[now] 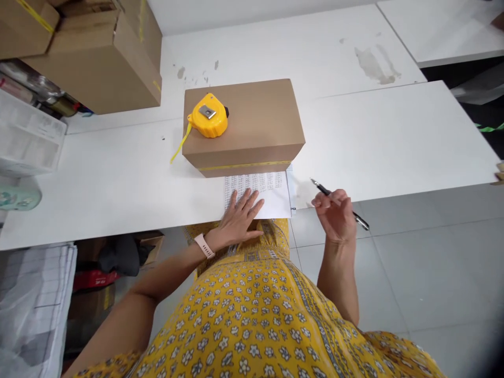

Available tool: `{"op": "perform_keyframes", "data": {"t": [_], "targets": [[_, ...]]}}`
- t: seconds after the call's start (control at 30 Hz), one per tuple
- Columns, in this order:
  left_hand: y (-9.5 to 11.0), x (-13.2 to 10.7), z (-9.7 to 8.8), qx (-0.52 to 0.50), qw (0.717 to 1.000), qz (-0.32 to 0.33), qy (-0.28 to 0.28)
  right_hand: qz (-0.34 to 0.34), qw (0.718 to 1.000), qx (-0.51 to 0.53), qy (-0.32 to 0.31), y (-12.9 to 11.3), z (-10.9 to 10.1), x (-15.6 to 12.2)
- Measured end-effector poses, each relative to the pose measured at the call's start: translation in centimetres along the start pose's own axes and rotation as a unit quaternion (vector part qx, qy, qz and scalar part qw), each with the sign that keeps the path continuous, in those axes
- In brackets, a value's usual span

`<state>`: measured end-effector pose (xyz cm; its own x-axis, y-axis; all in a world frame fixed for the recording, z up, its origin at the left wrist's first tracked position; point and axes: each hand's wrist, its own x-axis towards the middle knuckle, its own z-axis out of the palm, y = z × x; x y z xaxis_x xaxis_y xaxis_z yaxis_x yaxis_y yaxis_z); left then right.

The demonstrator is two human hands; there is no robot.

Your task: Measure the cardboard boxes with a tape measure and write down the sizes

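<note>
My left hand lies flat with fingers spread on a printed sheet of paper at the near edge of the white table. My right hand is closed round a black pen, raised just off the table edge, tip pointing up and left. Behind the paper stands a closed brown cardboard box. A yellow tape measure rests on its top left, its tape hanging down the box's side.
Large cardboard boxes are stacked at the back left. A white plastic bin and a teal roll sit at the left edge. Another white table stands at the far right. Grey floor tiles lie to my right.
</note>
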<state>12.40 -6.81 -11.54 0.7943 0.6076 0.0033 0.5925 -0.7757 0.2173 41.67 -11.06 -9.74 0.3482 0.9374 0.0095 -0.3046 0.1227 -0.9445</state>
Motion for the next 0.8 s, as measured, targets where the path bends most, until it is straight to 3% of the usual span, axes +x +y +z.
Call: {"op": "perform_keyframes", "data": {"t": [0.17,0.3,0.5,0.8], "targets": [[3.0,1.6,1.1,0.031,0.996,-0.088,0.015,0.07,0.995,-0.053,-0.046,0.9,3.0,1.0],[4.2,2.0,1.5,0.025,0.993,-0.115,0.019,0.088,0.989,-0.08,-0.088,1.8,4.3,1.3],[3.6,2.4,1.0,-0.002,0.991,-0.126,0.049,0.022,0.972,-0.233,0.011,3.5,5.3,2.2],[2.7,2.6,2.0,-0.018,0.988,-0.109,0.107,0.027,0.963,-0.268,0.009,4.5,5.4,3.8]]}}
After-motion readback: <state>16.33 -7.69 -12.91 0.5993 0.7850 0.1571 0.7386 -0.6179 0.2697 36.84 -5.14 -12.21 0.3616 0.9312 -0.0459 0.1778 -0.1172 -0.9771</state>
